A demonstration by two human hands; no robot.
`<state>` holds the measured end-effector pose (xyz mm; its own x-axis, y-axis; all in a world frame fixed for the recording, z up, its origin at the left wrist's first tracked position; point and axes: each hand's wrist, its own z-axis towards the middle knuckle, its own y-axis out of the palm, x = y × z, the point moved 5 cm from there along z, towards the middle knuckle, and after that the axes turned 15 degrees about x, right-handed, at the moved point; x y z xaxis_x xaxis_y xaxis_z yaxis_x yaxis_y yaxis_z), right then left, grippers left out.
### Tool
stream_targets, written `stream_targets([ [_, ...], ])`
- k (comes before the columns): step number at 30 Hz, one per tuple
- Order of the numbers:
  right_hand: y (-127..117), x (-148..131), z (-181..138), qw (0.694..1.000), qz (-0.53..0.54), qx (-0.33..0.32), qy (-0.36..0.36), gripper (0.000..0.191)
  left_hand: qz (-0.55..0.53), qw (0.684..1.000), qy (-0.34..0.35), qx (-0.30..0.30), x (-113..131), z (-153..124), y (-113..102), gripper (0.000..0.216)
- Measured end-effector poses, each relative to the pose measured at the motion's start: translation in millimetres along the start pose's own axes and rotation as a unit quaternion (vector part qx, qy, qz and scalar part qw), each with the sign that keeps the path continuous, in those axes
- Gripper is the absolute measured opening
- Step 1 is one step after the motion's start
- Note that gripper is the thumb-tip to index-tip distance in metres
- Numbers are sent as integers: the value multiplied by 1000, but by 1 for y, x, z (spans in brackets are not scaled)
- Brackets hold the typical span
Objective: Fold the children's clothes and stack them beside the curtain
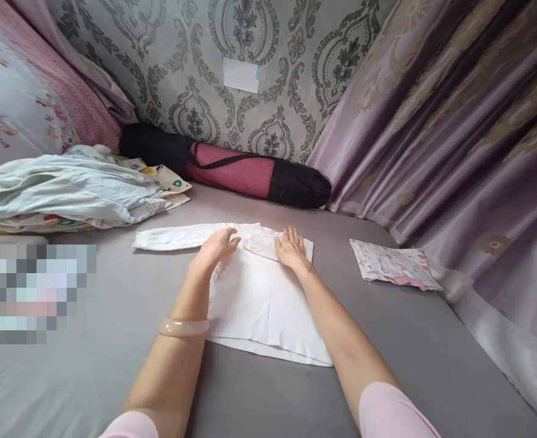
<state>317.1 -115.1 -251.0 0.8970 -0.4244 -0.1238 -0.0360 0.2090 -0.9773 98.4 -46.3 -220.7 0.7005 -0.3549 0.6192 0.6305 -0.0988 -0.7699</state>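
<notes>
Palm down, our right hand (292,248) is spread flat with its fingers close together, pressing on cloth and gripping nothing. Our left hand (223,245) is loosely curved, thumb and fingers apart; we cannot tell whether it pinches any fabric. A pale bangle (184,328) circles our left forearm.

We judge that the folded-over sleeve (263,244) could spring back or wrinkle if our right hand lifted or slid, since the cloth looks soft and light. Our left forearm, lying along the side edge, could drag the cloth askew, and the two layers at the hem already sit unevenly.

The white shirt (259,298) lies beneath both our hands, its body spreading toward us between our forearms; the other sleeve (170,237) reaches out past our left hand. Under it is the grey sheet (364,340). Farther out, we have a folded print garment (394,264) to the right, a heap of clothes (58,188) to the left, and a rolled bag (232,170) by the wall.
</notes>
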Motion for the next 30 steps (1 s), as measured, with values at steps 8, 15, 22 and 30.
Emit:
stream_targets([
  [8,25,-12,4,1000,0,2,12,69,53,963,-202,170,-90,-3,-67,38],
  [15,19,-11,6,1000,2,-20,14,69,39,876,-346,335,-124,-24,-80,46],
  [22,10,-57,6,995,54,-2,-88,62,7,852,-377,364,-126,-22,-76,57],
  [30,26,-89,13,991,87,-4,-99,66,-7,845,-395,361,-138,-23,-81,64],
])
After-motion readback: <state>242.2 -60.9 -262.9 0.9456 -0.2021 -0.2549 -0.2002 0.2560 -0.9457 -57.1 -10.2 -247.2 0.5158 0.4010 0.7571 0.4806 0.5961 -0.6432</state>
